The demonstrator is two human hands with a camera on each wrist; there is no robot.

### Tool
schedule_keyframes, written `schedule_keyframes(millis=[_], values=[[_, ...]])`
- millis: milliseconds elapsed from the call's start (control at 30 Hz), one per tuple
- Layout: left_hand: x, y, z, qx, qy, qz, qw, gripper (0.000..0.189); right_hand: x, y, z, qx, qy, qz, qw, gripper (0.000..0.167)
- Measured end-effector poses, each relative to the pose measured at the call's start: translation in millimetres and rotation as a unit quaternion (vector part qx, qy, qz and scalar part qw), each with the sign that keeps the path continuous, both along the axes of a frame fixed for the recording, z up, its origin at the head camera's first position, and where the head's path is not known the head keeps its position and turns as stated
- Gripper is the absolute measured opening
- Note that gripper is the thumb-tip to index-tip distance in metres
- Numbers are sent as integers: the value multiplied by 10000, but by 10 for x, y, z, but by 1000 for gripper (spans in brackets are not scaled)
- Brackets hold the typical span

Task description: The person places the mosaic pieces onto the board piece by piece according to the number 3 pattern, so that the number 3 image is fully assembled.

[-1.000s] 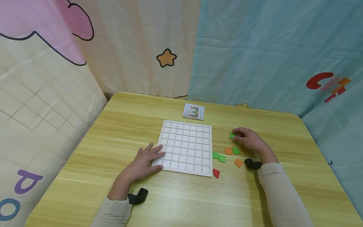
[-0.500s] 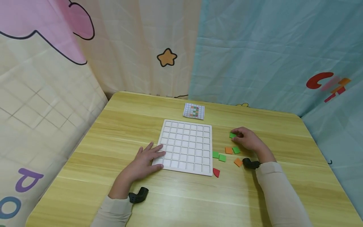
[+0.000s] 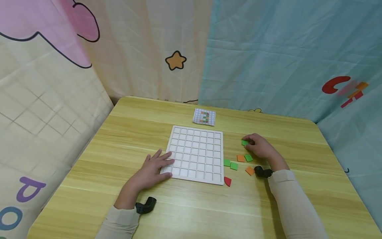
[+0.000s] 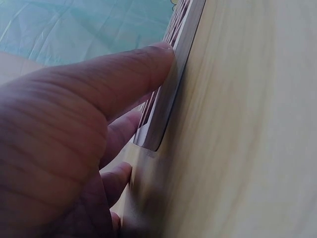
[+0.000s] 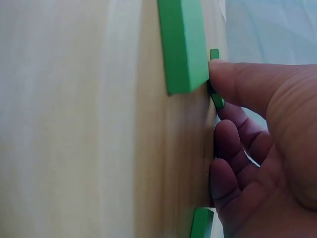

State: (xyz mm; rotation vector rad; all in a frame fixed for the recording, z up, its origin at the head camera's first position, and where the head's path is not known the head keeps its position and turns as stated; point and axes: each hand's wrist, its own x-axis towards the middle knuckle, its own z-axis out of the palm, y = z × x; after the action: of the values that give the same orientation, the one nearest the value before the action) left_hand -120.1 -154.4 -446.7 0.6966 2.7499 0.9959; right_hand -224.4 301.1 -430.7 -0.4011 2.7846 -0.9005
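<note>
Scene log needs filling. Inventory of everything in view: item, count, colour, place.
Board: one, white, gridded, on table.
Card: one, white with coloured grid print, beyond board.
Green squares: four in head view, green, right of board, one pinched; the piece at the right wrist view's bottom edge may be a fifth.
Orange squares: two, orange, right of board.
Red wedge: one, red, by board's near right corner.
Table: one, yellow wood, under board and pieces.
Cloth: panel count unclear, cream left, blue right, behind table.
Wrist cameras: two, black, one per wrist.
Sleeves: two, beige, on forearms.
Left grip: one, fingers on board's near left edge.
Right grip: one, pinching a green square.
</note>
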Motion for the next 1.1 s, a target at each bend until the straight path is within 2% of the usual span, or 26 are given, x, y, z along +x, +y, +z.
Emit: schedule_keyframes(millis=[167,400,867,1100], values=[[2,-11,6,9,23,-9,10000,51,-4,-15,2,-8,-41,35,10000,31],[-2,-2,14,-42,-50,-9,10000,52,4,-13,3,-55,-182,-124,9997,31],[-2,14,3,-48,-73,-19,10000,52,61,-49,141,-310,-218,-247,9990,34],[-6,1,5,-36,-104,-22,9999,52,28,-176,173,-583,-201,-273,9977,34]])
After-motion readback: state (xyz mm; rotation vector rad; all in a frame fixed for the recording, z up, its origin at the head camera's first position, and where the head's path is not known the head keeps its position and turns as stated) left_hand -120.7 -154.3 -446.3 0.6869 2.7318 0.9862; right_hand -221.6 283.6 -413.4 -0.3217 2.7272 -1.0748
